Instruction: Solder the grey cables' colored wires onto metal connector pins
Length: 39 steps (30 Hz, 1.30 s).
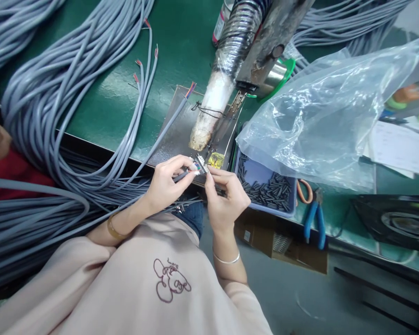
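Note:
My left hand (171, 181) pinches the end of a grey cable (180, 176) whose thin coloured wires fan out past the fingertips. Between both hands is a small metal multi-pin connector (201, 164), its pins toward the wires. My right hand (226, 193) grips that connector between thumb and fingers. Whether the wires are joined to the pins is too small to tell. Just beyond the fingers lies a yellow sponge (216, 160) on a dark metal plate (171, 122). A soldering iron tip in a blackened holder (235, 102) slants down above it.
A wrapped fume hose (209, 107) hangs close over the hands. Bundles of grey cable (70, 74) cover the left side. At right are a blue tray (258, 173) of short black tubes, a clear plastic bag (321, 111), blue-handled cutters (314, 218) and a black fan-like device (398, 221).

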{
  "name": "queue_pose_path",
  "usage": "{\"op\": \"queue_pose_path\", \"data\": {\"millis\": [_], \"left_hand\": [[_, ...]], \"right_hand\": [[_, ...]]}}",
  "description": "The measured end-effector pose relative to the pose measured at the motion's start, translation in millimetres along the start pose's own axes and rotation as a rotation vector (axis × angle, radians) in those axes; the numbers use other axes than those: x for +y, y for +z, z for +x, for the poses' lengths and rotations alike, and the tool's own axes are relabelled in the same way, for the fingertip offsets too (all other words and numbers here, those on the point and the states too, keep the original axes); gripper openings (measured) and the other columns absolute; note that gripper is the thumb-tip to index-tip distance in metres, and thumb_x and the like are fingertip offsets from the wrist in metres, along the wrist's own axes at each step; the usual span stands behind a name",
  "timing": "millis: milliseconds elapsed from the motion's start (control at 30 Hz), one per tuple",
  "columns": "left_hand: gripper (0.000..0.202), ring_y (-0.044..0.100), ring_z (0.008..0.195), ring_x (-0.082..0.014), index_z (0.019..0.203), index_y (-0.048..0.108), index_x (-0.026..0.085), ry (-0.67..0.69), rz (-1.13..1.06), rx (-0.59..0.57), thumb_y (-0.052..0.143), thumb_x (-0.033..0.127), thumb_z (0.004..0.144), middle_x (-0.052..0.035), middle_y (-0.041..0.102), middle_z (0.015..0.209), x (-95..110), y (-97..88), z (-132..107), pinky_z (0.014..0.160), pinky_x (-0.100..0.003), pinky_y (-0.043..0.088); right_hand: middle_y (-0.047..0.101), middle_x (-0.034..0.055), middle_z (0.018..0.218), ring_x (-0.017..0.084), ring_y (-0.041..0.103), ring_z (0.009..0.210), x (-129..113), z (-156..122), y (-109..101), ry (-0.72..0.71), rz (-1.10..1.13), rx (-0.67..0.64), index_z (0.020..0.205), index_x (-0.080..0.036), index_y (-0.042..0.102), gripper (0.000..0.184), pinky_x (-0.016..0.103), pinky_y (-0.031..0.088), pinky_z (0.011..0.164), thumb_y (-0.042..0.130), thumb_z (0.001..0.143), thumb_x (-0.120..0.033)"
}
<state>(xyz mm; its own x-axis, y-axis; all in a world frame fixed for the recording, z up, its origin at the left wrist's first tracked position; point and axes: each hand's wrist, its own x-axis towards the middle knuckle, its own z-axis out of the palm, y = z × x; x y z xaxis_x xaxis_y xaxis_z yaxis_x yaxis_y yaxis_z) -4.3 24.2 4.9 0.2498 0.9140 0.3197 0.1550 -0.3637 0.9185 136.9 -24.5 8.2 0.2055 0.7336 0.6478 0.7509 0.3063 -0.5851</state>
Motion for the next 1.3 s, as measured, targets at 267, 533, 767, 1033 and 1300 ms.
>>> {"op": "queue_pose_path", "data": {"millis": [267, 533, 767, 1033, 1300], "left_hand": [[0.007, 0.045, 0.046, -0.0012, 0.080, 0.061, 0.016, -0.171, -0.134, 0.101, 0.065, 0.020, 0.083, -0.0009, 0.065, 0.084, 2.4, 11.1, -1.6, 0.045, -0.016, 0.039], [0.015, 0.043, 0.040, -0.0032, 0.081, 0.059, 0.017, -0.292, -0.294, 0.067, 0.070, 0.027, 0.082, 0.0049, 0.055, 0.061, -0.7, 12.2, -0.6, 0.040, -0.017, 0.033], [0.007, 0.043, 0.046, -0.0032, 0.082, 0.060, 0.017, -0.208, -0.189, 0.146, 0.065, 0.021, 0.083, 0.0030, 0.058, 0.070, 0.1, 18.2, -3.0, 0.044, -0.018, 0.035], [0.006, 0.044, 0.047, -0.0021, 0.080, 0.060, 0.016, -0.188, -0.182, 0.153, 0.065, 0.019, 0.082, 0.0019, 0.061, 0.076, 6.5, 17.2, 2.8, 0.045, -0.016, 0.037], [0.008, 0.047, 0.048, -0.0020, 0.080, 0.061, 0.016, -0.214, -0.243, 0.135, 0.067, 0.020, 0.081, 0.0010, 0.061, 0.079, 9.4, 13.5, 4.8, 0.045, -0.015, 0.040]], "right_hand": [[0.079, 0.0015, 0.092, 0.014, 0.077, 0.085, -2.3, -1.9, 2.1, 0.016, 0.010, -0.007, 0.082, -0.021, 0.062, 0.014, 0.023, 0.060, 0.068, 0.068, 0.090, -0.011], [0.079, 0.0022, 0.092, 0.015, 0.077, 0.085, -0.5, -2.4, 1.6, 0.032, 0.012, -0.014, 0.083, -0.021, 0.063, 0.013, 0.026, 0.062, 0.070, 0.067, 0.091, -0.011], [0.079, 0.0022, 0.093, 0.014, 0.077, 0.087, 1.0, -1.6, 3.7, -0.017, -0.019, 0.007, 0.082, -0.022, 0.060, 0.015, 0.025, 0.059, 0.069, 0.068, 0.090, -0.012], [0.078, 0.0016, 0.093, 0.016, 0.077, 0.088, 0.8, 6.5, 1.8, -0.041, -0.027, 0.000, 0.080, -0.023, 0.060, 0.016, 0.030, 0.062, 0.078, 0.069, 0.088, -0.013], [0.079, 0.0013, 0.094, 0.015, 0.077, 0.087, -1.6, 9.3, -0.5, -0.070, -0.034, 0.001, 0.081, -0.023, 0.061, 0.018, 0.027, 0.061, 0.077, 0.072, 0.086, -0.011]]}}
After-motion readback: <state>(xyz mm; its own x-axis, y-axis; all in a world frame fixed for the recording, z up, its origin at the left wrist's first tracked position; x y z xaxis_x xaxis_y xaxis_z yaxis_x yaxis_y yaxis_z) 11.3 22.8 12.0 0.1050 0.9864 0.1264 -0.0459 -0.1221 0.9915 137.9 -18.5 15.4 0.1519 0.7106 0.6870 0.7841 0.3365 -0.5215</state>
